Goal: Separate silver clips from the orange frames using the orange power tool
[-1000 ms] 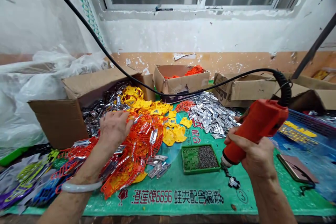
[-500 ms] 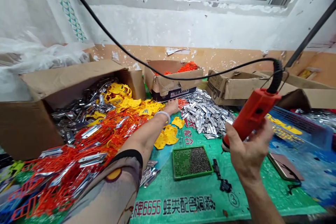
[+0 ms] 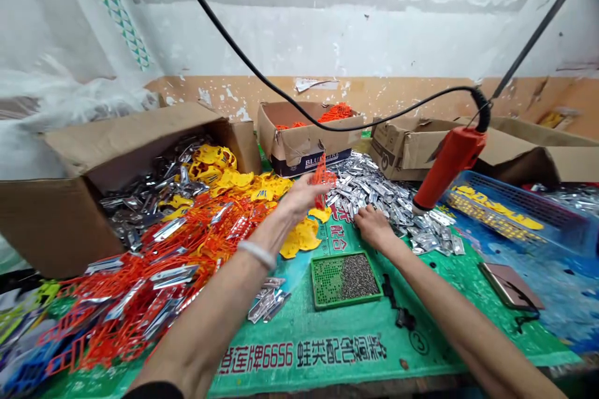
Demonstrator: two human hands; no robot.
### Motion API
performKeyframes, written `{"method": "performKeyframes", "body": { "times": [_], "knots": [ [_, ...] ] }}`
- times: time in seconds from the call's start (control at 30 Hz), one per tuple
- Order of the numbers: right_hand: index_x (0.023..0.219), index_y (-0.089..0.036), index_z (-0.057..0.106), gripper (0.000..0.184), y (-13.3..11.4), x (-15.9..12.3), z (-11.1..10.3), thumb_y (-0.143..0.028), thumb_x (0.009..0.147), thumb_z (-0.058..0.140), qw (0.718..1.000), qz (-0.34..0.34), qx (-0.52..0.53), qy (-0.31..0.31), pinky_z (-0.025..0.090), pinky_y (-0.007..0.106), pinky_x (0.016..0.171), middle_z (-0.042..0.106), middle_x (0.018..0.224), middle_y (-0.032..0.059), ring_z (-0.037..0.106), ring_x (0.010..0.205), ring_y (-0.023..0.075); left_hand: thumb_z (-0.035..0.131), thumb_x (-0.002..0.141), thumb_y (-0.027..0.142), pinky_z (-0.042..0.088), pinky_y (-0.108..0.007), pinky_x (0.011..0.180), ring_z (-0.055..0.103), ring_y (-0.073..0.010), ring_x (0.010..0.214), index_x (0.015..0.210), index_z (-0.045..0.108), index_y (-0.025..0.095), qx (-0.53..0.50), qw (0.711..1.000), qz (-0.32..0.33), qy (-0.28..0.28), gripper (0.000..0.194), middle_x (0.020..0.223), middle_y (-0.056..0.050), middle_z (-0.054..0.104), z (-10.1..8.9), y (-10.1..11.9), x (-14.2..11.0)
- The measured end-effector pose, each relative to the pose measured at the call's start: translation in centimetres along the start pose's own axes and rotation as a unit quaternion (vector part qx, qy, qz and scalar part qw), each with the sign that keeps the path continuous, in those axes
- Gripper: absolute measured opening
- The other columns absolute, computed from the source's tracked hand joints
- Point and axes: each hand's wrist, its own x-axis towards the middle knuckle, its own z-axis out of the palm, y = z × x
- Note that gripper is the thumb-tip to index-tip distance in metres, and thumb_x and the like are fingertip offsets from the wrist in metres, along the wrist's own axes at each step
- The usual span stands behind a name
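My left hand [image 3: 299, 198] is closed around an orange plastic lattice piece [image 3: 322, 179], holding it upright above the mat, just in front of the box. My right hand [image 3: 374, 227] is at the near edge of a heap of silver metal pieces [image 3: 374, 184], its fingers curled down against them. Whatever lies under those fingertips is hidden. To the right, a red electric screwdriver [image 3: 452, 165] hangs from its cable, with no hand on it. Yellow plastic parts [image 3: 303, 237] lie beneath my left wrist. Nearer to me, a green perforated tray [image 3: 326, 280] contains small dark screws [image 3: 358, 275].
A cardboard box [image 3: 60, 224] on the left spills metal, yellow and orange parts. Another box [image 3: 292, 153] with orange pieces stands behind my hands. On the right are a blue basket [image 3: 566, 224], a pinkish phone-like object [image 3: 508, 287] and more boxes [image 3: 412, 143].
My right hand has let go of the screwdriver and moved left to the silver heap. My left hand has lifted an orange lattice piece from beside the box.
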Motion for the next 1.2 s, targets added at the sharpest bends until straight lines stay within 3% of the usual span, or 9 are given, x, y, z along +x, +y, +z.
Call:
{"method": "performKeyframes", "body": {
  "times": [0.07, 0.17, 0.23, 0.3, 0.5, 0.67, 0.83, 0.93, 1.2],
  "knots": [
    [0.116, -0.015, 0.055, 0.031, -0.2, 0.0, 0.0, -0.031, 0.09, 0.053, 1.0, -0.006, -0.016, -0.011, 0.051, 0.04, 0.085, 0.057, 0.117, 0.0096, 0.059, 0.1, 0.0196, 0.057, 0.085, 0.028, 0.052, -0.039, 0.076, 0.065, -0.0211, 0.085, 0.113, 0.052, 0.016, -0.094, 0.994, -0.007, -0.052, 0.03, 0.105, -0.012, 0.063, -0.1, -1.3, -4.4],
    [0.116, -0.015, 0.054, 0.032, -0.4, -0.5, 0.0, -0.031, 0.089, 0.054, 1.0, -0.005, -0.025, -0.009, 0.051, 0.041, 0.085, 0.057, 0.118, 0.0094, 0.059, 0.101, 0.02, 0.056, 0.084, 0.028, 0.049, -0.043, 0.082, 0.066, -0.0245, 0.09, 0.104, 0.054, 0.015, -0.452, 0.867, -0.105, -0.178, 0.024, 0.099, -0.011, 0.064, -0.1, -3.9, -9.7],
    [0.117, -0.015, 0.054, 0.032, -0.4, -1.0, 0.0, -0.032, 0.089, 0.054, 1.0, 0.001, -0.018, 0.003, 0.051, 0.041, 0.085, 0.057, 0.118, 0.009, 0.059, 0.101, 0.0202, 0.053, 0.087, 0.031, 0.049, -0.043, 0.082, 0.066, -0.0261, 0.091, 0.109, 0.053, 0.015, -0.523, 0.819, -0.136, -0.193, 0.027, 0.1, -0.011, 0.065, -0.2, -5.4, -12.0],
    [0.117, -0.015, 0.054, 0.033, -0.4, -1.5, 0.0, -0.032, 0.089, 0.054, 1.0, 0.012, 0.0, 0.023, 0.051, 0.041, 0.085, 0.057, 0.118, 0.0088, 0.059, 0.101, 0.0203, 0.051, 0.088, 0.036, 0.049, -0.043, 0.081, 0.067, -0.0279, 0.091, 0.113, 0.052, 0.016, -0.546, 0.799, -0.155, -0.197, 0.032, 0.103, -0.013, 0.066, -0.2, -6.2, -13.4],
    [0.102, -0.013, 0.061, 0.02, -1.0, -3.2, -1.2, -0.016, 0.09, 0.045, 0.982, 0.045, 0.123, 0.137, 0.038, 0.049, 0.094, 0.06, 0.112, 0.013, 0.048, 0.113, 0.0283, 0.051, 0.087, 0.047, 0.051, -0.038, 0.074, 0.068, -0.0277, 0.085, 0.116, 0.053, 0.015, -0.573, 0.771, -0.184, -0.209, 0.044, 0.103, -0.012, 0.067, -0.5, -6.8, -15.7],
    [0.098, -0.014, 0.059, 0.022, -4.4, -6.9, -3.1, -0.014, 0.091, 0.037, 0.944, 0.002, 0.271, 0.19, 0.044, 0.035, 0.086, 0.062, 0.101, 0.0112, 0.054, 0.099, 0.0211, 0.047, 0.087, 0.049, 0.051, -0.036, 0.071, 0.068, -0.0272, 0.081, 0.115, 0.055, 0.015, -0.582, 0.763, -0.197, -0.203, 0.044, 0.1, -0.012, 0.067, -0.5, -7.6, -16.5],
    [0.102, -0.022, 0.056, 0.021, -8.0, -11.5, -5.0, -0.021, 0.093, 0.038, 0.91, -0.078, 0.379, 0.149, 0.048, 0.025, 0.072, 0.061, 0.092, 0.0035, 0.059, 0.083, 0.0142, 0.039, 0.09, 0.049, 0.05, -0.032, 0.069, 0.068, -0.0245, 0.078, 0.116, 0.055, 0.012, -0.58, 0.761, -0.203, -0.21, 0.048, 0.101, -0.016, 0.067, -0.6, -8.3, -16.6],
    [0.116, -0.024, 0.053, 0.026, -8.7, -12.6, -6.0, -0.022, 0.093, 0.04, 0.881, -0.108, 0.45, 0.101, 0.048, 0.028, 0.077, 0.062, 0.098, 0.0041, 0.059, 0.089, 0.0147, 0.039, 0.09, 0.045, 0.051, -0.03, 0.065, 0.068, -0.0237, 0.076, 0.116, 0.055, 0.009, -0.572, 0.765, -0.211, -0.207, 0.048, 0.102, -0.017, 0.067, -0.8, -8.3, -16.6],
    [0.104, -0.021, 0.055, 0.019, -9.3, -12.6, -6.7, -0.03, 0.088, 0.053, 0.777, -0.021, 0.629, 0.018, 0.049, 0.024, 0.062, 0.066, 0.087, 0.0016, 0.061, 0.074, 0.0126, 0.034, 0.092, 0.043, 0.052, -0.026, 0.056, 0.068, -0.0209, 0.067, 0.124, 0.049, 0.009, -0.565, 0.772, -0.235, -0.17, 0.049, 0.103, -0.02, 0.067, -1.7, -8.1, -17.1]
  ]
}}
